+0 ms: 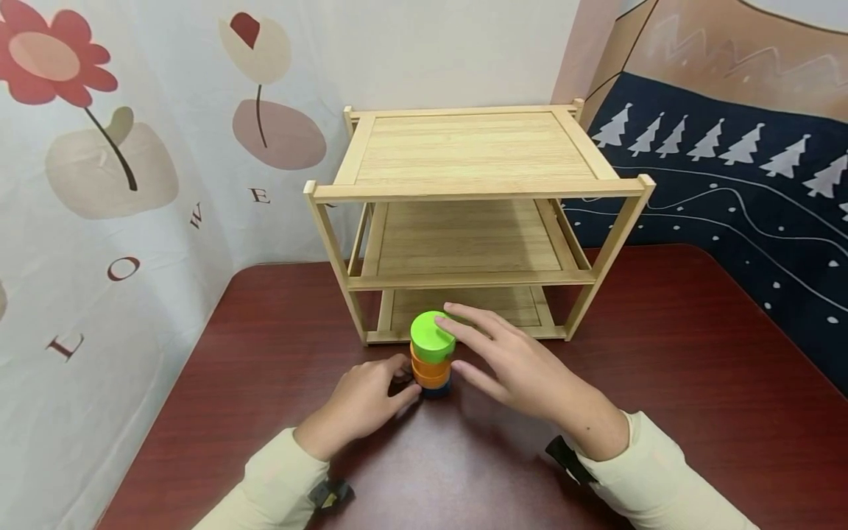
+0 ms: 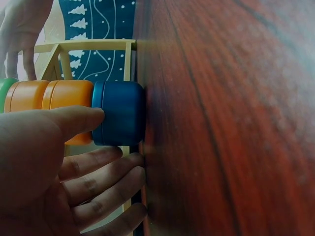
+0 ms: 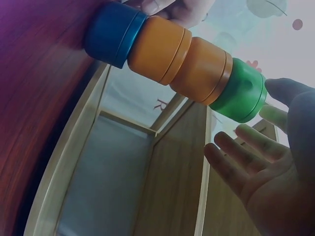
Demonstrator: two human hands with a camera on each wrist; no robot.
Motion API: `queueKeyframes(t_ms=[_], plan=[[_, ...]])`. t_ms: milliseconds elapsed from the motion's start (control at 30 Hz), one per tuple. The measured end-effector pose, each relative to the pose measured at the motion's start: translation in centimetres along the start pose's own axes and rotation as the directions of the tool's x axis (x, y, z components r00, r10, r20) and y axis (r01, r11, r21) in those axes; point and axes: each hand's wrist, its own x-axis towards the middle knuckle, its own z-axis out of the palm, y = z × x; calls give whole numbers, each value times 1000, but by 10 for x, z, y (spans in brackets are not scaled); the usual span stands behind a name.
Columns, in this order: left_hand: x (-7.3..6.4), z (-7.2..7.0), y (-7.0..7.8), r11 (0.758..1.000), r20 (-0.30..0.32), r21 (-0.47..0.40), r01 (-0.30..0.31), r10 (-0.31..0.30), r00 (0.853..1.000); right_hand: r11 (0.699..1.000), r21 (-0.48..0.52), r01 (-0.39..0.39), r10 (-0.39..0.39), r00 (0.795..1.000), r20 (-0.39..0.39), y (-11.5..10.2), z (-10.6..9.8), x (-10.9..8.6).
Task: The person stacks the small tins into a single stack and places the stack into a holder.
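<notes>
Left hand [image 1: 361, 397]: at 8 o'clock of the canister stack [image 1: 432, 366], thumb and bent fingers loosely round the blue canister [image 2: 123, 113] at its foot.
Right hand [image 1: 520, 364]: at 3 o'clock, fingers spread, gripping nothing; fingertips close about the green canister [image 1: 432, 331], contact unclear.
Column: upright on the red-brown tabletop [image 1: 265, 331] between both hands; blue lowest, then the lower orange canister [image 3: 156, 49], the upper orange canister [image 3: 203, 69], green on top.
Step in hand: apparently setting or steadying green while the base is braced.
Next move: seems to call for a light, level touch, lest everything tip.
Wooden rack [image 1: 480, 190]: three shelves, beyond, towards 1 o'clock.
Flower-print cloth [image 1: 165, 243]: farther, at 10 o'clock.
</notes>
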Motion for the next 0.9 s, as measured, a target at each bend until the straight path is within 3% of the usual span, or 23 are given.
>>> queueKeyframes(t_ms=[467, 733, 900], plan=[[0, 0, 0, 1000, 8, -12, 9, -8, 1000, 999, 23, -32, 32, 999, -27, 7, 2, -2], [0, 1, -1, 1000, 10, -2, 17, -16, 1000, 995, 36, -88, 89, 996, -13, 12, 3, -3], [2, 1, 1, 1000, 12, -6, 18, -18, 1000, 989, 92, -117, 117, 993, 4, 16, 5, -3]])
